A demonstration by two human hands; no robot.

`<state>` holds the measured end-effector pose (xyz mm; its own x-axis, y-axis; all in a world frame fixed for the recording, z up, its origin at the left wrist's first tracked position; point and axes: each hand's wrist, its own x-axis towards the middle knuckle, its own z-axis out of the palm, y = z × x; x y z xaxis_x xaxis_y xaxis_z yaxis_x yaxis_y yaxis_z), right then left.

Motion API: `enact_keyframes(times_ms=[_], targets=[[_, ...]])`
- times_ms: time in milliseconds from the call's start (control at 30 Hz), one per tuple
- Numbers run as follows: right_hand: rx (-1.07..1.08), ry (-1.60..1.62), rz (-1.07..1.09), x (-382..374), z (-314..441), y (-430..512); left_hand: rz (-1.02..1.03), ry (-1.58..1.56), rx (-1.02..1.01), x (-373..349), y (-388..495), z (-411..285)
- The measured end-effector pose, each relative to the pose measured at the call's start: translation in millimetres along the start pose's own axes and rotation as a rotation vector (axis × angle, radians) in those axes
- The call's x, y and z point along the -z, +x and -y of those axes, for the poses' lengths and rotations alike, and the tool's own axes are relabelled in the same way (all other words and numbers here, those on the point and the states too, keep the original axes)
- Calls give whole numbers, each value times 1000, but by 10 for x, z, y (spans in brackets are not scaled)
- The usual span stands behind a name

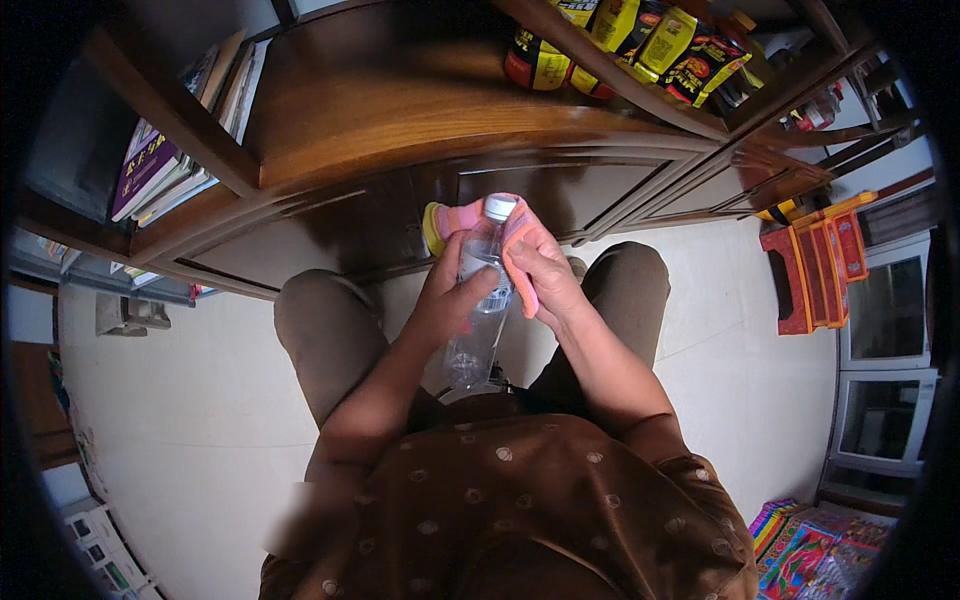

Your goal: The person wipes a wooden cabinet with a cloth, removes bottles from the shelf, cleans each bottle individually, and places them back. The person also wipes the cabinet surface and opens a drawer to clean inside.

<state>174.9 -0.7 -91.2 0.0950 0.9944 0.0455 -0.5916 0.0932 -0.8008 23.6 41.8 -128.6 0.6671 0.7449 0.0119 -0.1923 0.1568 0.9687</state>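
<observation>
A clear plastic bottle (pixel 480 330) with a white cap (pixel 499 206) is held tilted in front of my lap. My left hand (pixel 450 296) grips it around the label, thumb across the front. A pink and orange cloth (pixel 519 259) with a yellow edge drapes behind the bottle's neck and down its right side. My right hand (pixel 550 277) pinches that cloth against the bottle near the shoulder. Part of the cloth sticks out to the left beyond my left fingers. The fingers behind the bottle are hidden.
A wooden cabinet (pixel 390 135) stands before my knees. On its shelf are yellow and black packages (pixel 686 56) at right and books (pixel 161 161) at left. An orange-red wooden stand (pixel 814 270) is to the right. Colourful printed packs (pixel 814 547) lie at lower right.
</observation>
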Motion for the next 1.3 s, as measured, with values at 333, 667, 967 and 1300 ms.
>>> enact_keyframes(times_ms=[333,667,967,1300], targets=[[170,19,-235,281,164,155,163,157,135,-29,62,79],[176,48,-259,499,405,179,216,50,190,-178,27,196],[53,465,67,584,365,191,646,-921,485,-262,-14,302],[146,211,-335,543,400,132,294,-155,321,-84,132,112]])
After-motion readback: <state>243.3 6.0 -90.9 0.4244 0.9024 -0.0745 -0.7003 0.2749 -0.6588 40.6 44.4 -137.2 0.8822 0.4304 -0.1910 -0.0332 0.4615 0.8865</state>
